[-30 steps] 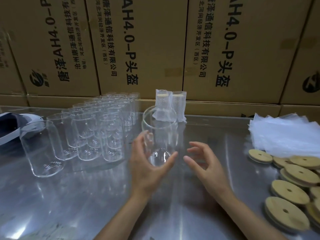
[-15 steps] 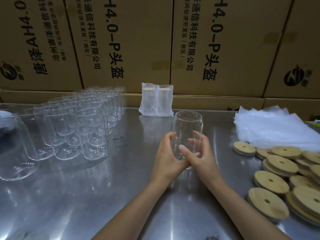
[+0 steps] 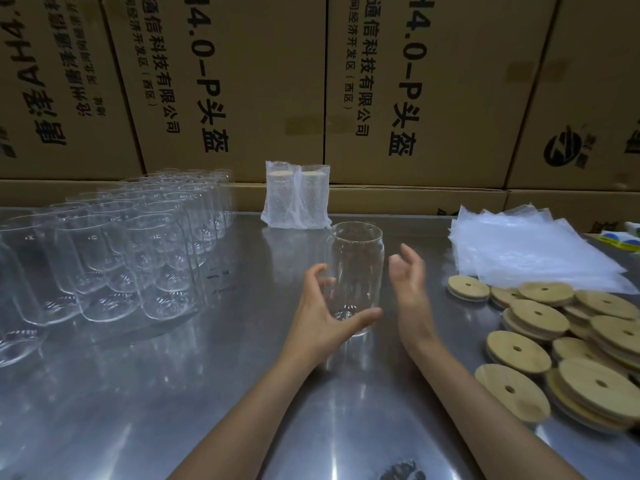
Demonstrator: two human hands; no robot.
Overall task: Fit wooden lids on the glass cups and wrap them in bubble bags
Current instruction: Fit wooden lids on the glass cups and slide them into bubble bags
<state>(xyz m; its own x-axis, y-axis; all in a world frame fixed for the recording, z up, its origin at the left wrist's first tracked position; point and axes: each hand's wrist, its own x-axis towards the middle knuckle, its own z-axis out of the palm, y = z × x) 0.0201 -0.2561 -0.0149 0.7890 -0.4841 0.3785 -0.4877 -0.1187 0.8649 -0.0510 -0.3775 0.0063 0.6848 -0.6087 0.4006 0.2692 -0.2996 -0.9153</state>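
Dim, warm light from overhead — the steel bench (image 3: 138, 410) throws back pale streaks of glare, brightest along its near edge. Soft shadows pool under the cups (image 3: 114, 258). Wide-angle distortion bends the boxes (image 3: 242, 81) outward toward the corners — their print is slightly soft throughout.

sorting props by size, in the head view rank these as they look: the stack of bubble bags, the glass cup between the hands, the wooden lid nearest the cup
1. stack of bubble bags, largest by far.
2. glass cup between the hands.
3. wooden lid, smallest.
All three lie at similar depth, so the order looks safe.
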